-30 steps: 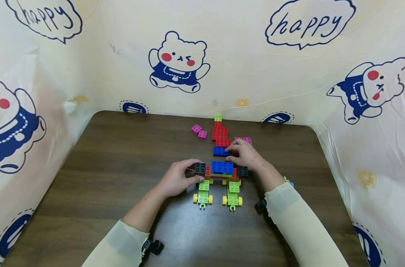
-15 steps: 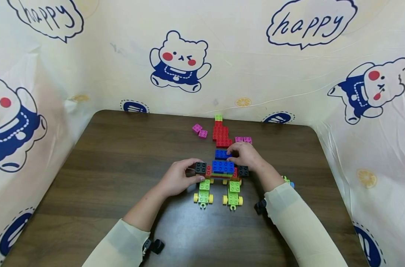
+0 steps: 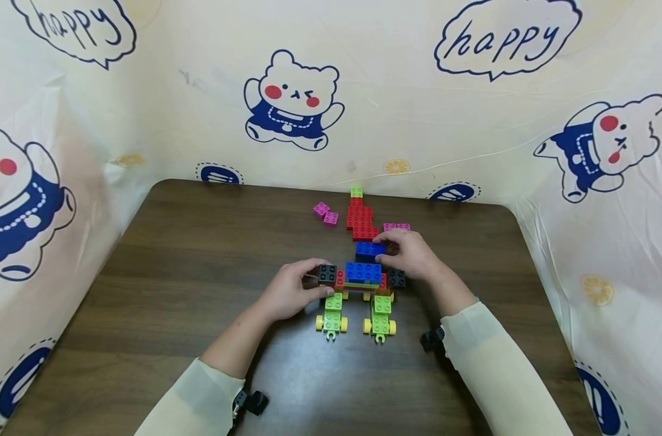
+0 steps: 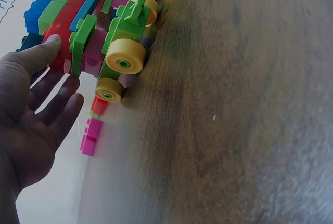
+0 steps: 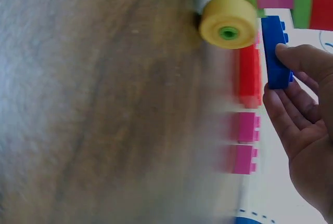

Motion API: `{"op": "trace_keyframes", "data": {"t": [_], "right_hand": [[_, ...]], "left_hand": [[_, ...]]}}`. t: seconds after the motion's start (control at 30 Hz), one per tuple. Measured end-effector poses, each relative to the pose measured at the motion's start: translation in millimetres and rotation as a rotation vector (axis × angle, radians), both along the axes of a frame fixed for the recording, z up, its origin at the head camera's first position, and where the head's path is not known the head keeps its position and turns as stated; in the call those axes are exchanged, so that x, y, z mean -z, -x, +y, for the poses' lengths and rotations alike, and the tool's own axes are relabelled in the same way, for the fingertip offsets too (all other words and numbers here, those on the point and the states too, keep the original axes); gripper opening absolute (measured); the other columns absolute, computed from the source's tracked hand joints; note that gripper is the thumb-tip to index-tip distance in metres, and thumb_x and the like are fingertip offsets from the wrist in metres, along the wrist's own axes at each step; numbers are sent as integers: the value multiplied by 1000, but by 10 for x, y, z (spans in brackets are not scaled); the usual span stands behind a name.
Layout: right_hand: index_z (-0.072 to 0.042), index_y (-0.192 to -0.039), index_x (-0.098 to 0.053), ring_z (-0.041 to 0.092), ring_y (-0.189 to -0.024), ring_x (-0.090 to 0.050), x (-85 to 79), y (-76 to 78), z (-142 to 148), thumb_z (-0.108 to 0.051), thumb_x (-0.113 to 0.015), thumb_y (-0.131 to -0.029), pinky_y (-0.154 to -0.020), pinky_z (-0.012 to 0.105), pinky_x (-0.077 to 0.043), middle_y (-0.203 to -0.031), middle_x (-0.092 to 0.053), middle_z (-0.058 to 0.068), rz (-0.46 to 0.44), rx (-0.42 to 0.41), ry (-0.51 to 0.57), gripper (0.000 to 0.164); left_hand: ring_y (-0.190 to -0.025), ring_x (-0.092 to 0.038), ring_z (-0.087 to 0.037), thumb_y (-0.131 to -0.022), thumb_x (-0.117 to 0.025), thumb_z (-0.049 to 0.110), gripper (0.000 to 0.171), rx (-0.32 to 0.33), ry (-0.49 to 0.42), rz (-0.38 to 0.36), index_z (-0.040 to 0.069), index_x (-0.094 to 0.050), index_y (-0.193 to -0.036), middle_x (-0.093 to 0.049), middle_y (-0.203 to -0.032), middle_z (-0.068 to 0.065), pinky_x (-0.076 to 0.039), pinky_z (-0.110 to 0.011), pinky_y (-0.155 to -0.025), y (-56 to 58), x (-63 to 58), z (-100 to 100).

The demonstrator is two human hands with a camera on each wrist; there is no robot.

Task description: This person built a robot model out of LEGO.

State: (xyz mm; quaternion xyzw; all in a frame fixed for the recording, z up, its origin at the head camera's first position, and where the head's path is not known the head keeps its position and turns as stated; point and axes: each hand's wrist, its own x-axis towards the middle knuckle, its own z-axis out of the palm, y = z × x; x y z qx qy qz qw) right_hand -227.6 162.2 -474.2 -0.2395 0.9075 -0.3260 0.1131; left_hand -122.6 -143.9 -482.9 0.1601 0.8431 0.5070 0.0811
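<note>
A wheeled toy-brick build [image 3: 363, 278] of blue, red, green and black bricks stands mid-table on yellow wheels [image 4: 125, 56]. My left hand [image 3: 288, 292] holds its left end by the black brick [image 3: 327, 274], thumb in front and fingers behind. In the left wrist view the thumb presses on the red brick [image 4: 62, 31]. Just behind the build, my right hand [image 3: 409, 254] pinches a blue brick [image 3: 370, 249] at its right end. The right wrist view has this blue brick [image 5: 276, 52] held off the table between thumb and fingers.
Behind the blue brick lies a row of red bricks [image 3: 360, 218] with a light green brick [image 3: 356, 192] at its far end. Pink bricks [image 3: 326, 214] lie left of that row. More pink bricks [image 3: 397, 227] lie to its right. A patterned cloth [image 3: 374, 133] hangs behind the table.
The blue brick in my right hand has shifted rightward and slightly nearer to me, away from the red row. My left hand and the wheeled build stay in place.
</note>
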Motion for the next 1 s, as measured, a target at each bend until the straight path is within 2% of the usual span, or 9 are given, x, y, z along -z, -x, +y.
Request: {"op": "trace_keyframes", "data": {"t": [0.1, 0.23, 0.33, 0.57, 0.8, 1.0], "right_hand": [[-17, -133, -71, 27, -114, -63, -100, -37, 37, -22, -80, -94, -93, 43, -58, -135, -62, 9, 37, -13, 13, 41], [-18, -133, -72, 28, -113, -62, -251, -98, 79, -20, -78, -94, -87, 42, -61, -134, -60, 9, 71, -18, 64, 39], [-16, -130, -74, 26, -111, -62, -342, -143, 97, -19, -79, -94, -87, 42, -60, -129, -62, 6, 100, -30, 105, 37], [-16, -127, -74, 23, -111, -64, -499, -250, 81, -19, -78, -94, -89, 46, -60, -134, -63, 6, 141, -68, 155, 33], [-20, -128, -75, 19, -110, -64, -657, -382, 32, -19, -77, -94, -83, 39, -60, -129, -70, 4, 193, -118, 167, 34], [-20, -128, -75, 21, -125, -61, -714, -471, 18, -16, -77, -94, -97, 45, -56, -130, -71, -2, 223, -188, 198, 35]], "left_hand": [[-104, -70, -16, -91, -83, 21, 35, 2, 0, 2, 29, -70, -122, -72, -113, 7, -58, -42, -93, 6, 3, 9], [-104, -69, -15, -91, -83, 22, 35, 1, 7, 10, 29, -70, -122, -72, -113, 7, -58, -42, -93, 13, 4, 21], [-105, -69, -16, -91, -83, 22, 35, 5, 8, 15, 28, -69, -123, -72, -113, 7, -58, -42, -94, 18, 6, 25], [-106, -70, -15, -91, -83, 21, 36, 4, 0, -2, 28, -69, -124, -72, -114, 7, -57, -43, -95, 1, -3, 11], [-103, -70, -12, -91, -84, 22, 37, -4, 12, -4, 29, -69, -124, -72, -113, 8, -58, -41, -93, -13, 3, -2], [-103, -70, -12, -91, -83, 21, 35, 3, 6, 13, 29, -69, -122, -72, -112, 9, -58, -42, -93, -14, -9, 2]]}}
